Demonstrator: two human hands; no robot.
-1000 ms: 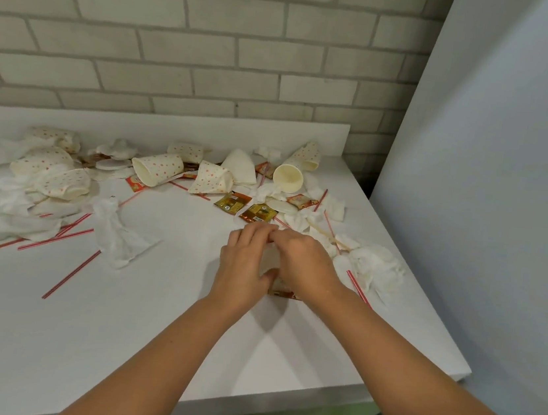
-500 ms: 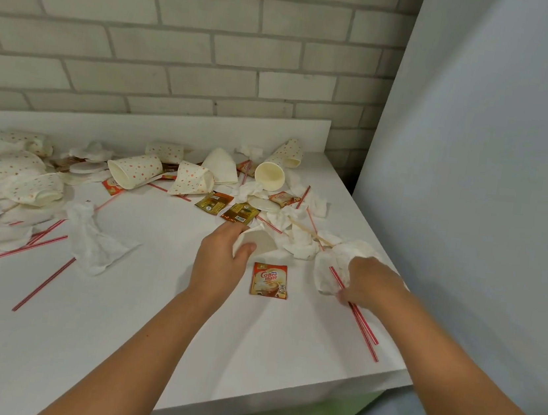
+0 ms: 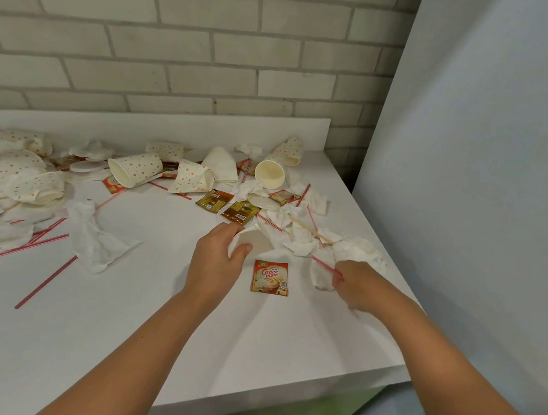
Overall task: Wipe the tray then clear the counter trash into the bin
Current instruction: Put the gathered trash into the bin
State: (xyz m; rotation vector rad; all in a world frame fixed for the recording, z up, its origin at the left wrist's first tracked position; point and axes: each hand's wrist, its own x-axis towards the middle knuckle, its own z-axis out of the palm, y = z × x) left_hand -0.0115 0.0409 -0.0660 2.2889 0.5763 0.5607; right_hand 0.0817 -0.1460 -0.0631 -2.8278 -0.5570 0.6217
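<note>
1. A white counter (image 3: 131, 345) is shown from above, strewn with trash across its upper half; both bare forearms enter from the lower edge of the frame.
2. The left hand (image 3: 215, 264) is seen at the centre of the frame. Its fingers and thumb are curled round a flattened white cup (image 3: 256, 241), which is gripped by its lower edge and juts up and to the right of the thumb.
3. The right hand (image 3: 357, 286) lies right of centre, near the counter's right edge. Its fingers are curled inward on a crumpled napkin (image 3: 321, 277), and a red straw (image 3: 322, 264) is pinched along with it, slanting up and to the left out of the fist.
4. A Coffee-mate sachet (image 3: 270, 277) lies flat on the counter between the two hands, just below the flattened white cup and touched by neither hand.
5. Just above the left hand two gold sachets (image 3: 214, 201) are seen side by side; above them a dotted cup (image 3: 136, 168) and a plain cup (image 3: 269, 174) lie on their sides.
6. A wooden stirrer (image 3: 311, 230) is laid across white tissues just above the right hand.
7. At the left, a loose napkin (image 3: 96, 240) and scattered straws (image 3: 46, 283) lie well apart from both hands
8. The scene is bounded by a brick wall (image 3: 182, 41) at the top and a grey panel (image 3: 495, 165) at the right
</note>
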